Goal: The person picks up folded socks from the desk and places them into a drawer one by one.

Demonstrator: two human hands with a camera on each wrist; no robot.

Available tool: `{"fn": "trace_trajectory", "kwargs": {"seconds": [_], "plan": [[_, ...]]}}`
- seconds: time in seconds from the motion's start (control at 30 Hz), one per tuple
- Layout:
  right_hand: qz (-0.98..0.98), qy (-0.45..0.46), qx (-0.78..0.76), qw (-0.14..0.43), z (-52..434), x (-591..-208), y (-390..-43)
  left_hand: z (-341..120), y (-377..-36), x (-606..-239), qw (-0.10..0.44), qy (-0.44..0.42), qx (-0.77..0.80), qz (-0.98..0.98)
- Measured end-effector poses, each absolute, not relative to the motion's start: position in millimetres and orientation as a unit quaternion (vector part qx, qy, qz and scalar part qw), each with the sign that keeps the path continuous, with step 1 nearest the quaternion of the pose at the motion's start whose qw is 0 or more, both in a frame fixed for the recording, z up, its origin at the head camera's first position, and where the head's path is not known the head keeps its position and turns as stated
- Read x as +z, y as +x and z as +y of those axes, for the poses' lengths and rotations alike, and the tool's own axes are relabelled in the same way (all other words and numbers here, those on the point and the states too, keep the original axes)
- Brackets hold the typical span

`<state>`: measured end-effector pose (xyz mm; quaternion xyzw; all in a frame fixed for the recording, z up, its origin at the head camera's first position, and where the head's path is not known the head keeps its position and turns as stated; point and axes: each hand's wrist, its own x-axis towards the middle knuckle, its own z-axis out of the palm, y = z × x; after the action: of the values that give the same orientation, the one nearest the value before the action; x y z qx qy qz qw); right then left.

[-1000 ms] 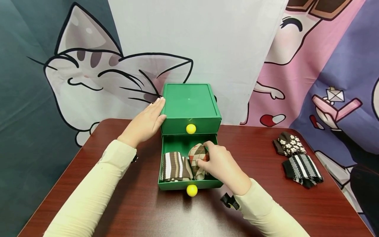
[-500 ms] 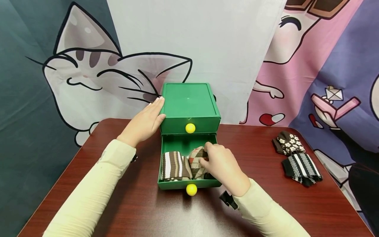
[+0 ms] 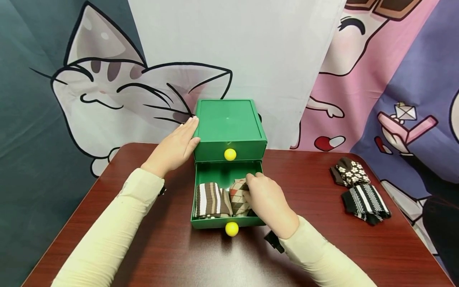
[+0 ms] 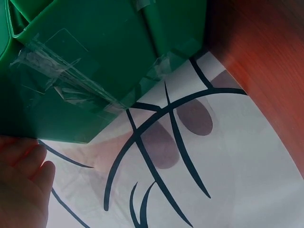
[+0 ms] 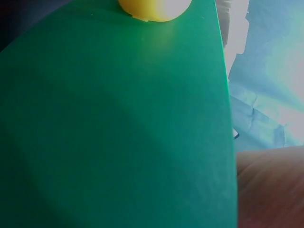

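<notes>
Reaching into the open bottom drawer, our right hand has its grip curled on the diamond-patterned sock, fingers bent over the top of the roll and pressing it down against the drawer floor. Just to the left of that grip, touching the same sock, lies a brown striped sock, also inside the drawer. Below the grip, on the drawer front, sits a yellow knob; the right wrist view shows only green plastic, a knob and a bit of our palm. Above the grip stands the green chest with its top drawer closed and a second yellow knob. Our left hand lies flat against the chest's left side, its grip open with straight fingers touching the wall. Well to the right of the grip, on the counter, rest a flowered sock and, just in front of it, a black striped sock.
</notes>
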<state>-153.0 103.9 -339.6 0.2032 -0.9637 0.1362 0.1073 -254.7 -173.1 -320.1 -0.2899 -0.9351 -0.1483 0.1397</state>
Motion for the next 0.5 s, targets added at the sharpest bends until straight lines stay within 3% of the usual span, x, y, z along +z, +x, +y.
{"fn": "trace_trajectory", "kwargs": {"seconds": [0.5], "plan": [[-0.917,0.180,0.345,0.082,127.5,-327.1,-131.6,-172.2,-253.5,-319.8,0.144,-0.290,-0.150,-0.934]]}}
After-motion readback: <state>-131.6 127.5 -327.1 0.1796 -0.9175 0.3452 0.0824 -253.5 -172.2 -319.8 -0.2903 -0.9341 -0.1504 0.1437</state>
